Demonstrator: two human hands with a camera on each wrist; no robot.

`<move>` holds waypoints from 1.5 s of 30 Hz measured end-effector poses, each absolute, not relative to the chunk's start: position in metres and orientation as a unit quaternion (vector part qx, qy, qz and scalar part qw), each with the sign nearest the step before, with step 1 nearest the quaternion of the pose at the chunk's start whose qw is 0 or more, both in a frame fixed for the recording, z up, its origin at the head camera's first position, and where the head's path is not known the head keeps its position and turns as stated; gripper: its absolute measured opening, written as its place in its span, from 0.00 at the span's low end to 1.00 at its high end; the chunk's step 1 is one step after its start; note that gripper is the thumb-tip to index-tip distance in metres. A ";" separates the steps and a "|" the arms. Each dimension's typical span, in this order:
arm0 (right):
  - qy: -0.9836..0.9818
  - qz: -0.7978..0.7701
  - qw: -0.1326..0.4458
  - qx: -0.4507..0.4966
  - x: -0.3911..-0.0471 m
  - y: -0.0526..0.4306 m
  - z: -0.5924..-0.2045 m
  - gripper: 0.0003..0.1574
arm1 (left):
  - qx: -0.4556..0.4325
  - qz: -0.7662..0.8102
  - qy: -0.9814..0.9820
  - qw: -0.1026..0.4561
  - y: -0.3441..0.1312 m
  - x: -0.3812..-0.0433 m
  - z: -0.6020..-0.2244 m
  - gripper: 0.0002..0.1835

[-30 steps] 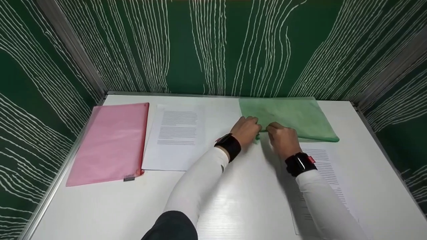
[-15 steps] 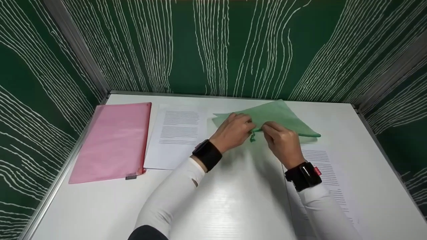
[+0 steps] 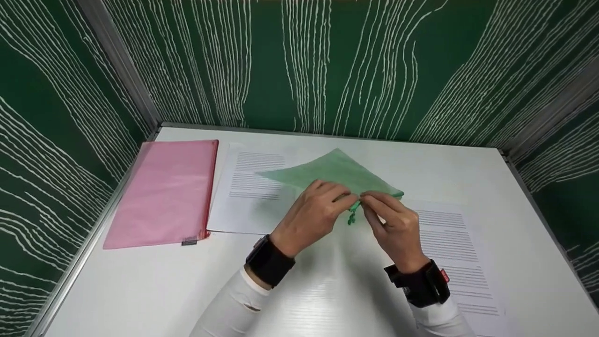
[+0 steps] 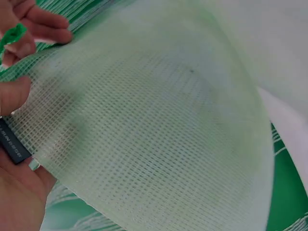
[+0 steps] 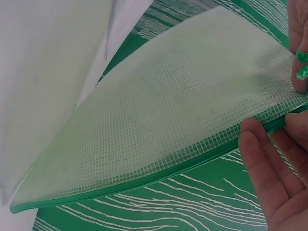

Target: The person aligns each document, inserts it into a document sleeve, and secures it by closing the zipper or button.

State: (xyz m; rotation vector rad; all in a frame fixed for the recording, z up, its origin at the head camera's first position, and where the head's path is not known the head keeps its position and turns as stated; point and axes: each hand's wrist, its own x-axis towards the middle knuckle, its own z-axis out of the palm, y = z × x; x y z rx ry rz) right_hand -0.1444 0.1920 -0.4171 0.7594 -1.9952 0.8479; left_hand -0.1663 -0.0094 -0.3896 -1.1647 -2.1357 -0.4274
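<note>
A green mesh zipper pouch [image 3: 334, 171] is held up over the middle of the table, tilted, one corner overlapping a printed sheet. My left hand [image 3: 311, 217] pinches its near corner, where a small dark label [image 4: 14, 142] shows in the left wrist view. My right hand [image 3: 395, 227] pinches the green zipper edge [image 5: 159, 175] close beside the left, thumb and fingers on either side in the right wrist view. A green braided pull [image 3: 352, 215] dangles between both hands. The pouch looks see-through; the left fingertips are partly hidden behind it.
A pink zipper pouch [image 3: 164, 194] with a red zipper lies at the left of the white table [image 3: 154, 290]. Beside it lies a printed sheet [image 3: 229, 213]; another printed sheet [image 3: 449, 248] lies at right, partly under my right forearm. Green walls [image 3: 262, 61] with white lines enclose the table.
The green pouch has come off the back right of the table, moving left and nearer to me in both hands, and turned. The view has shifted slightly; the pink pouch and sheets stay put.
</note>
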 end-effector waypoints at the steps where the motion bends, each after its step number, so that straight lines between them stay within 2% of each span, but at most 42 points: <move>1: -0.786 0.342 0.413 0.307 -0.142 0.190 -0.418 0.09 | -0.441 -0.170 -0.817 0.329 -0.011 -0.162 -0.390 0.11; 6: -0.771 0.368 0.409 0.321 -0.134 0.183 -0.425 0.07 | -0.426 -0.213 -0.821 0.314 -0.018 -0.146 -0.399 0.10; 11: -0.782 0.377 0.388 0.310 -0.126 0.176 -0.432 0.13 | -0.419 -0.244 -0.819 0.305 -0.026 -0.137 -0.404 0.07; 20: -0.796 0.402 0.361 0.274 -0.120 0.170 -0.440 0.17 | -0.425 -0.260 -0.817 0.291 -0.030 -0.135 -0.405 0.06; 28: -0.804 0.430 0.321 0.256 -0.114 0.175 -0.428 0.16 | -0.418 -0.269 -0.816 0.294 -0.030 -0.134 -0.403 0.03; 39: -0.787 0.485 0.236 0.299 -0.101 0.174 -0.414 0.18 | -0.403 -0.320 -0.816 0.264 -0.032 -0.132 -0.404 0.04; 45: -0.800 0.448 0.245 0.314 -0.101 0.170 -0.418 0.19 | -0.411 -0.311 -0.816 0.263 -0.031 -0.129 -0.405 0.05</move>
